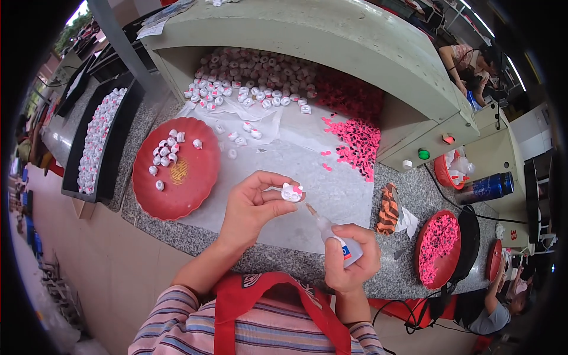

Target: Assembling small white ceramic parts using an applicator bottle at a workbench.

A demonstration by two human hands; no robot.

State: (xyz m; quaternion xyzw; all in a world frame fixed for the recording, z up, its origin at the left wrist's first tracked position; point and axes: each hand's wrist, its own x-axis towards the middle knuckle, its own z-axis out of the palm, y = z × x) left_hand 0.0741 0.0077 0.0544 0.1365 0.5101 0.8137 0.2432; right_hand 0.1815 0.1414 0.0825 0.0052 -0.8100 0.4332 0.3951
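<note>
Small white rounded cat-head piece with a pink accent [289,194]: held above the white paper sheet [296,232], pinched between thumb and fingers of the left hand [255,204]. Translucent squeeze bottle with narrow brownish tip [354,253]: gripped by the curled right hand [348,277], tip near the piece. Red scalloped round plate [198,183]: at left, on the grey speckled surface [287,258]

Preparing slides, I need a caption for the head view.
Left hand pinches a white figurine; right hand holds a squeeze bottle beside it.

White-and-pink figurine [289,193], multicolour-striped shirt [272,324]
</note>
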